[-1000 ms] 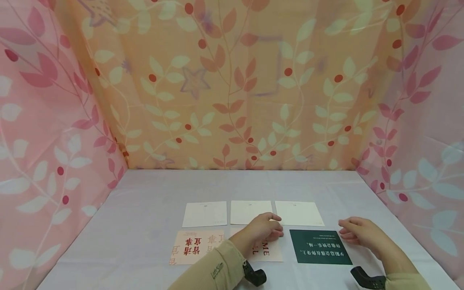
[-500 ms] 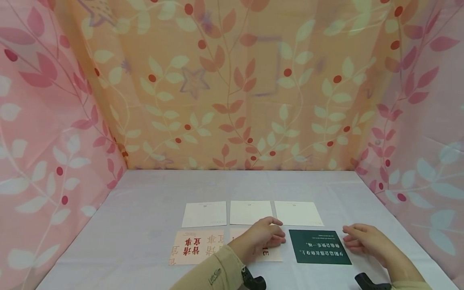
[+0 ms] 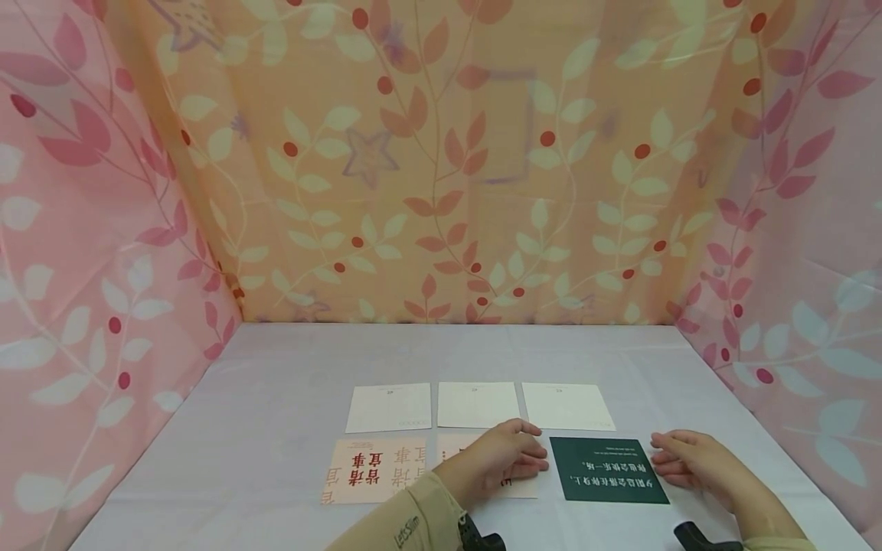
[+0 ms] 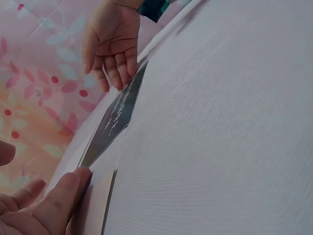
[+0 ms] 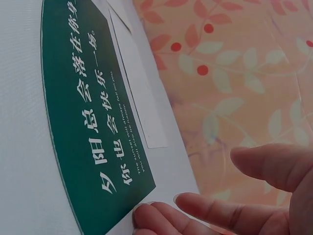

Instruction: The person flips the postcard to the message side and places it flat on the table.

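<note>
A dark green postcard [image 3: 606,468] with white lettering lies flat, its text upside down in the head view. My left hand [image 3: 506,457] hovers over or rests on a pale pink postcard [image 3: 451,444], mostly covering it. Its relaxed fingertips are by the green postcard's left edge. My right hand [image 3: 696,463] is at the opposite edge, palm turned inward and fingers loosely bent. In the right wrist view, right fingertips [image 5: 146,215] are beside the postcard's corner; contact is unclear. Nothing is gripped in either hand.
Another pink postcard [image 3: 375,471] with red characters lies to the left. Behind, three white postcards [image 3: 388,407] form a row, blank but for small print. Patterned curtains [image 3: 441,191] enclose the white-covered table [image 3: 289,383] at the back and sides.
Both hands have shifted slightly towards the near edge of the table. The left has also come a little closer to the green postcard. The postcards have stayed in place.
</note>
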`<state>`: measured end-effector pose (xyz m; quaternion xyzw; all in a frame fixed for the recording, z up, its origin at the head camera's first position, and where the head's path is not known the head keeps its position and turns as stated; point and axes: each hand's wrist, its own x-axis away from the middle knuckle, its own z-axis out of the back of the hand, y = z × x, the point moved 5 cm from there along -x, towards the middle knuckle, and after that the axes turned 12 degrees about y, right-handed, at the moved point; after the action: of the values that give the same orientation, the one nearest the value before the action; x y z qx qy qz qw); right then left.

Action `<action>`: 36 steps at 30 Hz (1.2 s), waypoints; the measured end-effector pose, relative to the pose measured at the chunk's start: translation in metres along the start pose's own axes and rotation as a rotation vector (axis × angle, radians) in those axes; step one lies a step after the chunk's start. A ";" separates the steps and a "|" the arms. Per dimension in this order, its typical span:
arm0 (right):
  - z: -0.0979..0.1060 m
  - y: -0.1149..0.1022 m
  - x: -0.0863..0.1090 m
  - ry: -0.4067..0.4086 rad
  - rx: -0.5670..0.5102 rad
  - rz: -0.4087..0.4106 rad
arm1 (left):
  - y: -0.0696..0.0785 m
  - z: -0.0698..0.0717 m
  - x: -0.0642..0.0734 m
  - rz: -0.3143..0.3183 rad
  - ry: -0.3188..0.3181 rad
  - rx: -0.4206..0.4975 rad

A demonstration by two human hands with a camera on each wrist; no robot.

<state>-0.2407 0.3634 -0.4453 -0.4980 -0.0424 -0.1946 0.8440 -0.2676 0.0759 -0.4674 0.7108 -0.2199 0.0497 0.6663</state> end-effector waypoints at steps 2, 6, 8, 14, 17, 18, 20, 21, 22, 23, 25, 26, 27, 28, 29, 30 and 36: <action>0.000 0.001 0.000 0.004 -0.008 -0.003 | -0.001 0.000 0.000 0.001 -0.012 0.012; -0.001 0.001 0.000 0.008 -0.010 -0.001 | -0.001 -0.001 0.001 -0.006 -0.024 0.043; -0.002 0.000 0.001 0.011 -0.003 0.000 | -0.001 -0.002 0.001 -0.009 -0.024 0.055; -0.003 -0.001 0.001 0.013 0.013 -0.002 | -0.002 -0.005 0.000 -0.007 -0.014 0.078; -0.004 0.000 0.000 0.005 0.008 -0.003 | -0.002 -0.005 0.000 -0.013 -0.013 0.077; -0.004 0.000 0.000 0.003 0.004 -0.004 | -0.002 -0.005 0.000 -0.013 -0.012 0.077; -0.004 0.001 -0.001 -0.002 -0.002 -0.003 | -0.003 -0.005 0.000 -0.014 -0.010 0.077; -0.004 0.001 -0.001 -0.003 -0.005 -0.002 | -0.002 -0.005 -0.001 -0.014 -0.009 0.076; -0.004 0.002 -0.002 -0.004 -0.009 -0.003 | -0.002 -0.005 -0.001 -0.013 -0.011 0.077; -0.005 0.002 -0.002 -0.007 -0.011 -0.002 | -0.002 -0.005 0.000 -0.012 -0.012 0.077; -0.006 0.002 -0.002 -0.016 -0.017 -0.003 | -0.002 -0.006 -0.001 -0.010 -0.011 0.077; -0.006 0.002 -0.002 -0.022 -0.020 -0.002 | -0.002 -0.006 0.000 -0.008 -0.009 0.079; -0.007 0.002 -0.002 -0.027 -0.025 -0.001 | -0.002 -0.006 0.000 -0.008 -0.008 0.079; -0.007 0.002 -0.002 -0.028 -0.030 0.000 | -0.001 -0.006 0.000 -0.007 -0.008 0.079; -0.008 0.002 -0.002 -0.027 -0.033 0.003 | -0.001 -0.006 0.000 -0.006 -0.007 0.080; -0.008 0.002 -0.002 -0.020 -0.038 0.004 | -0.001 -0.006 0.000 -0.004 -0.004 0.083; -0.004 0.001 -0.003 0.032 -0.054 0.006 | -0.001 -0.006 0.002 0.006 0.012 0.099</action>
<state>-0.2437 0.3619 -0.4490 -0.5174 -0.0220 -0.2011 0.8315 -0.2642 0.0812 -0.4669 0.7418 -0.2155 0.0667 0.6315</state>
